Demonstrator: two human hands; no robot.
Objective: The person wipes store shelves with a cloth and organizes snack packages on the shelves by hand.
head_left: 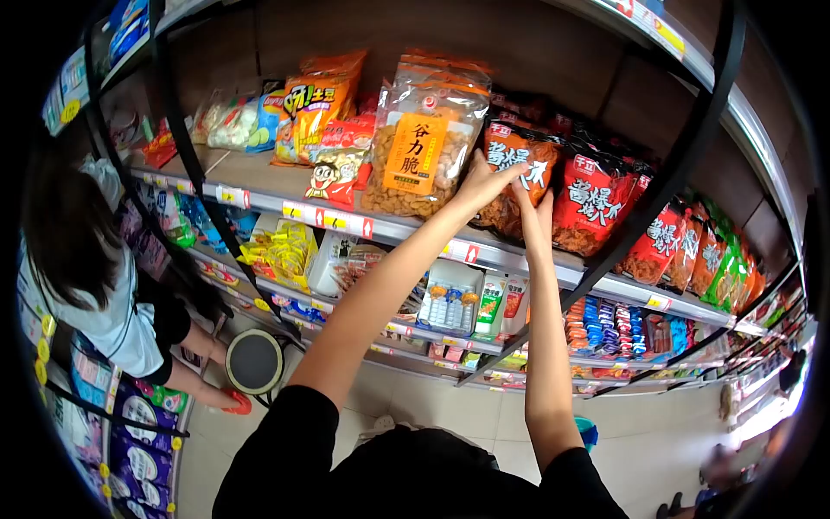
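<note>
Both my hands are at an orange and black snack bag (504, 208) on the upper shelf. My left hand (486, 183) holds its left side and upper front, with the fingers partly out of sight. On its right side is my right hand (534, 216), fingers wrapped around the edge. A large clear bag of golden snacks (424, 147) with an orange label stands just left of my left hand. To the right of my right hand stands a red snack bag (592, 203).
The shelf edge (389, 232) runs below my forearms. Lower shelves hold boxes, tubes (490, 304) and small packets. Black uprights (666, 186) cross the view. At the left a person (130, 320) stands near a round stool (254, 362). More people are at the lower right.
</note>
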